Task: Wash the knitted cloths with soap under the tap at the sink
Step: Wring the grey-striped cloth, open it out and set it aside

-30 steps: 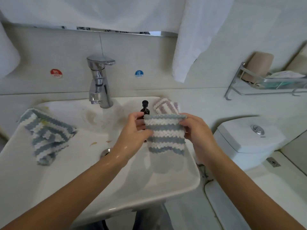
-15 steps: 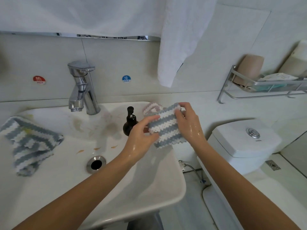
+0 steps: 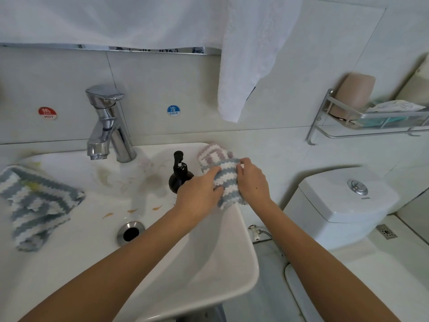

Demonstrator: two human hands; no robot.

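Two bare forearms come in from the lower edge of the frame and meet a little right of centre. The left hand (image 3: 199,194) and the right hand (image 3: 253,182) both have their fingers curled onto the blue-and-white cloth (image 3: 226,180), so each grip is clenched on it, one at each side. Half a second ago this cloth was lifted a little in front of the wall; one second ago it hung flat and open between the hands, over the basin. Now it is gathered smaller and lies low at the right back corner of the sink (image 3: 209,270), on top of the pink-and-white cloth (image 3: 212,153), which shows only behind it. I judge from this that the person is laying this cloth aside on the pile, so its washing is probably over, but this is only my reading.

Just left of the hands stands the dark soap pump (image 3: 180,176), close to the left hand; I cannot tell if they touch. Lower in the basin is the drain (image 3: 130,233), with some small orange specks near it. At the left edge of the frame a third striped cloth (image 3: 34,205) lies crumpled on the sink rim, untouched. It looks like the next one to wash.

Farther back, the tap (image 3: 106,123) gives no water that I can see
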